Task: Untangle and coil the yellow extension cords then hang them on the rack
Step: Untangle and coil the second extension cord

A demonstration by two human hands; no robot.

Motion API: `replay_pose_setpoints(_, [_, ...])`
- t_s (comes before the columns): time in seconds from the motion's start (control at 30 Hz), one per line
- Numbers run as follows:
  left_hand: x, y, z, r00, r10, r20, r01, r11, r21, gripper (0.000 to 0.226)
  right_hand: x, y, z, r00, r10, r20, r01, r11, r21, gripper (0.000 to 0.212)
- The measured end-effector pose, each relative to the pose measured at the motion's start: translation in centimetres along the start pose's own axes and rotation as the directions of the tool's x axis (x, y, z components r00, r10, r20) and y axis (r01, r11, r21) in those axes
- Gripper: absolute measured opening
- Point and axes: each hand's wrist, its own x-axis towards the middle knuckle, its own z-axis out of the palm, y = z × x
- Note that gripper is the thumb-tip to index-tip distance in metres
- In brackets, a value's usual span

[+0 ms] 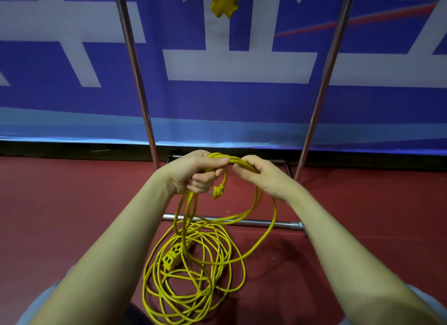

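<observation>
A yellow extension cord (193,271) lies in a loose tangled heap on the red floor, its triple socket end (173,254) on top of the pile. Several loops rise from the heap to my hands. My left hand (196,173) grips a bundle of loops, with the cord's plug (219,191) dangling just below its fingers. My right hand (260,175) holds the same bundle a little to the right. Another yellow cord's socket end (223,2) hangs from the top of the metal rack (135,65).
The rack's two chrome uprights (324,82) stand on either side of my hands, and its base bar (263,222) crosses the floor behind the heap. A blue and white banner (239,65) covers the wall behind. Red floor spreads left and right.
</observation>
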Motion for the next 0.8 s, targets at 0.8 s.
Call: replay_pose_setpoints(0.8, [-0.5, -0.9, -1.6, 0.99, 0.136, -0.034, -0.133, 0.988, 0.078, 0.038, -1.2, -2.1, -1.8, 0.996, 0.08, -0.026, -0.069, 0.949, 0.307, 0.034])
